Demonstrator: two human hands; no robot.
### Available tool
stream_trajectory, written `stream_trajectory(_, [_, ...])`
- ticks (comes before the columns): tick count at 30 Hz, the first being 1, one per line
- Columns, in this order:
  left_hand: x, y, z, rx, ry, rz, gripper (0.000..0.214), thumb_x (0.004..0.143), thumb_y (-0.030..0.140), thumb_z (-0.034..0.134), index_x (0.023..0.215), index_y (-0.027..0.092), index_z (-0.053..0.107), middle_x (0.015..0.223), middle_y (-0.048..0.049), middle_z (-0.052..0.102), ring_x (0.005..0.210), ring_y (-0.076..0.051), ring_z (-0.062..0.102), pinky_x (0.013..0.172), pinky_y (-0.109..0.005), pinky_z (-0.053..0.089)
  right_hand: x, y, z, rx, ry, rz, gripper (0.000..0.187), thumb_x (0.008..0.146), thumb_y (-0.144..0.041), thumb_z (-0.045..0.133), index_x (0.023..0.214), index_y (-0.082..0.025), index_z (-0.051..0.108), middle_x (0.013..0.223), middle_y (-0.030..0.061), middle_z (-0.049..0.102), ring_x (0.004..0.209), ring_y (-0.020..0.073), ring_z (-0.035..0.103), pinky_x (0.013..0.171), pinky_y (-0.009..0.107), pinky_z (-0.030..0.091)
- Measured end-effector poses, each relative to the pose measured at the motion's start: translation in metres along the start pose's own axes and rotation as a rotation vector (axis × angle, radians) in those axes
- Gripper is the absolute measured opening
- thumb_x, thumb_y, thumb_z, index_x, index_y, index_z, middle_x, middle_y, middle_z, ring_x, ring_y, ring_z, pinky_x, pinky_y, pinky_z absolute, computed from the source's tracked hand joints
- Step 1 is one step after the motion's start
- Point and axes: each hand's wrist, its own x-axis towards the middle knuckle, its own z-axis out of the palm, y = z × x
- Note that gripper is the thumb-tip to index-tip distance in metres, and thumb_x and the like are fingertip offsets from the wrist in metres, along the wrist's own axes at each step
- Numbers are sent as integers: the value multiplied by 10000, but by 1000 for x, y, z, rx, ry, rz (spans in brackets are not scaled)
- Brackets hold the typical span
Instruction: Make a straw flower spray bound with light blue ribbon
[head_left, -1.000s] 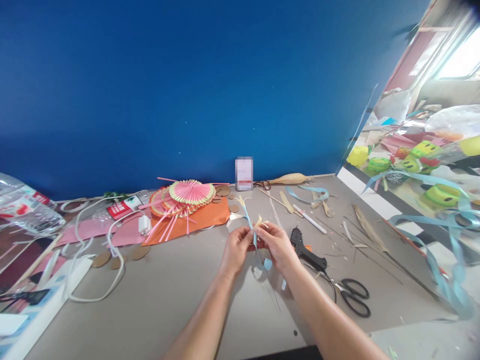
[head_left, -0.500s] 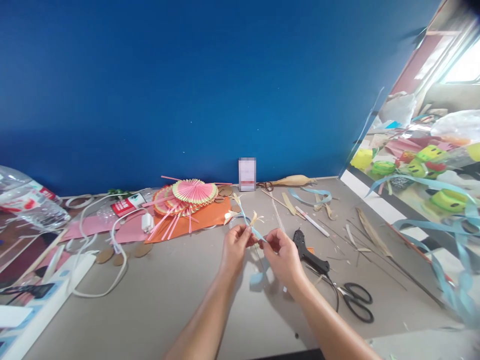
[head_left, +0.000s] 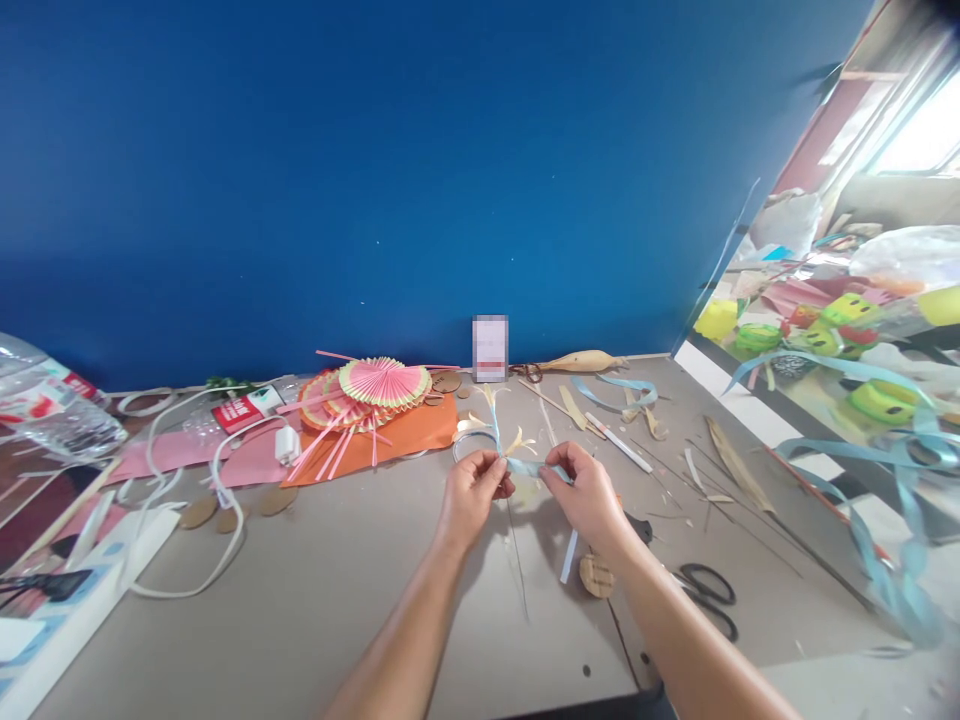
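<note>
My left hand [head_left: 471,500] pinches a thin flower stem [head_left: 496,425] wrapped in light blue, with pale husk-like petals [head_left: 519,441] branching off above the fingers. A light blue ribbon [head_left: 526,467] runs from that stem across to my right hand [head_left: 589,495], whose thumb and fingers are closed on it. The ribbon is stretched nearly level between the hands. Thin wire-like strands hang below my left fingers. Under my right wrist lie a white stick [head_left: 569,556] and a round wooden disc [head_left: 597,576].
Behind my right forearm, a black glue gun [head_left: 639,528] is mostly hidden; black-handled scissors [head_left: 709,582] lie farther right. Pink paper fans [head_left: 384,380] rest on orange paper [head_left: 420,436] at back left. A white cable [head_left: 220,575] and power strip [head_left: 97,610] occupy the left.
My right hand has moved right and slightly up, drawing the ribbon straight. Its forearm now covers most of the glue gun, and the wooden disc shows. The view has shifted a little.
</note>
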Motion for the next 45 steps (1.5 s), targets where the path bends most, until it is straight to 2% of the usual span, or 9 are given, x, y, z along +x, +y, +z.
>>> stream_trajectory(6, [-2,0,0,1,-47,-18,251,653,376,607,655,130,556,548,21,527,495,-81,516,537,-228,466,23,12,-6,-27,-118,-43,145,664,-284,512,719,-184,602,618,-15,560,550,117,460,544,234,355])
stream_trajectory(11, [-3,0,0,-7,-87,-32,244,653,368,612,650,130,559,541,19,540,494,-83,522,536,-226,461,44,10,-16,72,-311,-78,61,633,-215,526,651,-179,571,556,-32,556,502,104,488,506,216,382])
stream_trajectory(21, [-3,1,1,-114,-112,-90,235,635,350,633,632,132,546,545,23,537,482,-75,505,516,-216,442,44,11,-13,76,-327,-77,45,665,-218,503,667,-181,529,580,-39,524,464,84,506,465,196,385])
stream_trajectory(27, [-5,2,2,-80,-169,-105,237,618,349,649,613,128,563,516,20,547,472,-83,510,518,-223,435,56,-2,-15,212,-467,-29,46,655,-199,483,687,-183,454,558,-54,510,372,55,440,391,178,343])
stream_trajectory(31, [-4,0,2,-109,-166,-117,234,611,341,658,618,128,561,528,17,551,458,-81,513,505,-221,425,61,-17,-20,201,-425,-126,81,658,-213,524,689,-178,457,508,-66,492,360,42,372,373,172,291])
stream_trajectory(34, [-4,0,2,-127,-177,-121,230,615,334,658,621,128,557,541,16,552,462,-78,514,507,-219,424,61,-22,-21,247,-330,-194,141,655,-266,573,671,-172,469,542,-44,513,434,62,415,415,183,333])
stream_trajectory(37, [-5,0,3,-117,-184,-125,239,609,342,659,613,126,557,524,17,546,460,-75,506,507,-215,422,60,-25,-25,265,-323,-244,132,652,-259,582,680,-169,490,580,-29,526,521,85,466,477,198,373])
stream_trajectory(42, [-5,0,4,-56,-143,-107,233,618,345,647,612,126,569,492,12,549,463,-72,488,511,-206,418,54,-35,-34,235,-401,-177,73,646,-187,514,712,-164,533,592,-36,516,501,77,444,512,216,382])
stream_trajectory(45, [-5,-3,5,-27,-126,-96,224,623,342,641,603,128,579,494,8,553,470,-79,492,524,-215,428,46,-46,-35,121,-365,-205,136,625,-132,445,700,-168,552,604,-32,530,497,78,427,500,207,349])
